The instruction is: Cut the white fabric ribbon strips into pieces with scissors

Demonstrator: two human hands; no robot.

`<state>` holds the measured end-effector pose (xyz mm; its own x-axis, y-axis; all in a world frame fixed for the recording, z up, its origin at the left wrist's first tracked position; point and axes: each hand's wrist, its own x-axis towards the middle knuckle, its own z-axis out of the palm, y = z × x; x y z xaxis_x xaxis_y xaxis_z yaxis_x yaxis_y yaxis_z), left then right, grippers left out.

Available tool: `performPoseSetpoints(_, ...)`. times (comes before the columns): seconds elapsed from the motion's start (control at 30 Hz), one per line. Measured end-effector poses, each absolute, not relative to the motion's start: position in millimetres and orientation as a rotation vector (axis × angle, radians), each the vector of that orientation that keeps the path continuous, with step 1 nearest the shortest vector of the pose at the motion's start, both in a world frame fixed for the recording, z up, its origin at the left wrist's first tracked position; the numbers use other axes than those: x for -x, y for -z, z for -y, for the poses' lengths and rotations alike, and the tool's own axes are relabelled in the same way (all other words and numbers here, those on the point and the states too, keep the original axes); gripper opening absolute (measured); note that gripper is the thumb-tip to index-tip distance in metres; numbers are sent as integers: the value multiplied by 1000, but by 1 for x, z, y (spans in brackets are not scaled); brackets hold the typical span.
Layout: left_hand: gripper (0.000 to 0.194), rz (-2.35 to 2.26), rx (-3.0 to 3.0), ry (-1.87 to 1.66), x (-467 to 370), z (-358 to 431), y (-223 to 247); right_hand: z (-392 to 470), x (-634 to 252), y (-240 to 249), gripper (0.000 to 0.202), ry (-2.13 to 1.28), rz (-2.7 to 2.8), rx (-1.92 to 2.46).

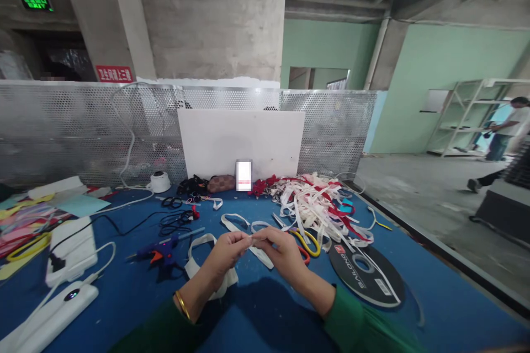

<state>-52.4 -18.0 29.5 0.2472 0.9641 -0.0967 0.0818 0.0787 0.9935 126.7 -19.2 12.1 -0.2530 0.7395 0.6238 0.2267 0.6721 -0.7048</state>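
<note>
My left hand (227, 256) and my right hand (284, 251) meet at the fingertips over the blue table. Both are pinched closed on a small bit of white ribbon, mostly hidden by the fingers. A white ribbon strip (261, 257) slants below the fingertips, and a ribbon loop (235, 221) lies just beyond them. Another band of white ribbon (201, 240) curves around beside my left hand and passes partly beneath it. Close to my right hand lie scissors (311, 244) with yellow and red handles, partly covered by it.
A blue glue gun (159, 253) lies at left, near a white power strip (72, 248). Red and white ribbon scraps (308, 201) heap at back right, with a black reel (366, 273) in front. A phone (244, 175) stands against a white board (242, 135). A person (507, 127) walks at far right.
</note>
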Motion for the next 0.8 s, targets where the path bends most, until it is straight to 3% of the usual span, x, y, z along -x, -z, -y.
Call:
performPoseSetpoints(0.43, 48, -1128, -1619, -991, 49, 22, -29, 19, -126, -15, 13, -793, 1631, 973)
performPoseSetpoints(0.8, 31, -1268, -1830, -1063, 44, 33, -37, 23, -131, -19, 11, -920, 1500, 932)
